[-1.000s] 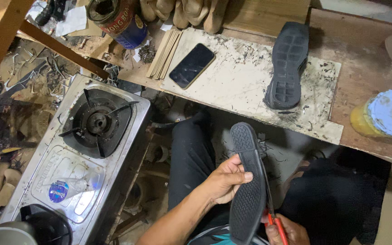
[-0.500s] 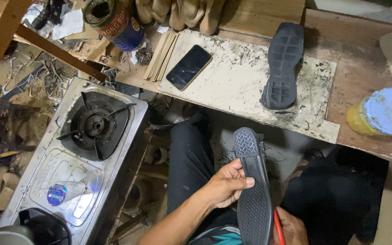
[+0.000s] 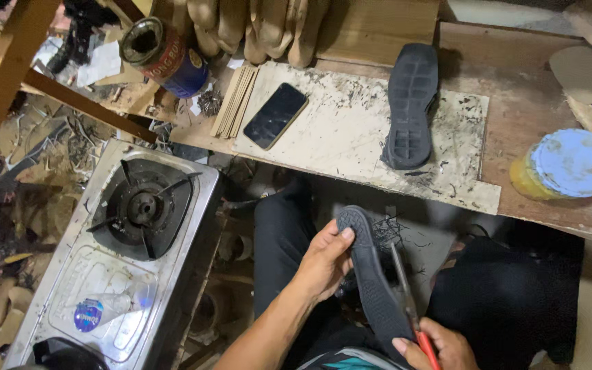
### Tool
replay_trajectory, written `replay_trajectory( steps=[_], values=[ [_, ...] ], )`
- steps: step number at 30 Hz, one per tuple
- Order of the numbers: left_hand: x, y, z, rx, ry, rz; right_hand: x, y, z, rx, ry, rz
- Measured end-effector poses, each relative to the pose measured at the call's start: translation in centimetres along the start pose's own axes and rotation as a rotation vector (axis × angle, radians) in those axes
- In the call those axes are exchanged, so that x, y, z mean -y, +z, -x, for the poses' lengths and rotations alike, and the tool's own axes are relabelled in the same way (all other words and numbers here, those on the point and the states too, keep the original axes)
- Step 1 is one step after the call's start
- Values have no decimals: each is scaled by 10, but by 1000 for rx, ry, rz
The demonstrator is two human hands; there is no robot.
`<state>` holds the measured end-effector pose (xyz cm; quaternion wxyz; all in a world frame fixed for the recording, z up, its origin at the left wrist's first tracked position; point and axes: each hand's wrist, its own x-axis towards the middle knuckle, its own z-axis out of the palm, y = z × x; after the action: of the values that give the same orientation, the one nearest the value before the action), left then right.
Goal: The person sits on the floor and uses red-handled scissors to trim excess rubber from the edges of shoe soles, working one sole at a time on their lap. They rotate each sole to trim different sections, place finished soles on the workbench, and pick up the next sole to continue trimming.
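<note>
The left hand (image 3: 323, 264) was closed around a black shoe sole (image 3: 375, 281), thumb near its rounded tip, holding it on edge above the person's lap, low in the middle of the view and well below the surface (image 3: 515, 147). The right hand (image 3: 440, 346), at the bottom edge, gripped red-handled scissors (image 3: 409, 308), whose thin blades ran up alongside the sole's right edge, touching or just beside it. A second black sole (image 3: 409, 109) lay tread up on a pale, scuffed board (image 3: 337, 137) on the surface, with dark shavings scattered about it. A dark phone (image 3: 275, 115) lay face up on the board's left part, just beside a stack of thin tan strips (image 3: 233, 103). Further left a round tin (image 3: 162, 58) stood tilted, its top open and dark, its side banded red above and blue below with a label too small to tell. At the right end of the surface sat a round yellow tub with a pale blue lid (image 3: 570, 164). Tan shoe forms (image 3: 255, 27) leaned at the back. To the left, lower down, stood a steel gas stove (image 3: 131, 247) with one black burner and a small round blue-and-red sticker (image 3: 89, 316) on its flat panel.
</note>
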<state>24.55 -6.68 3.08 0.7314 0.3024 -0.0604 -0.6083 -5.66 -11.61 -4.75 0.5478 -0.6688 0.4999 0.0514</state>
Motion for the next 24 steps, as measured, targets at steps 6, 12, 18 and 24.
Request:
replay_trajectory(
  steps=[6, 12, 18, 24],
  values=[
    [-4, 8, 11, 9, 38, -81, 23, -1, -3, 125, 97, -89],
    [6, 16, 23, 14, -30, -65, 103, -5, 26, -44, 28, -87],
    [9, 11, 29, 62, -3, -72, 152, -10, 40, -124, -153, -64],
    [8, 8, 32, 91, -9, -67, 161, -12, 44, -171, -259, 22]
  ],
)
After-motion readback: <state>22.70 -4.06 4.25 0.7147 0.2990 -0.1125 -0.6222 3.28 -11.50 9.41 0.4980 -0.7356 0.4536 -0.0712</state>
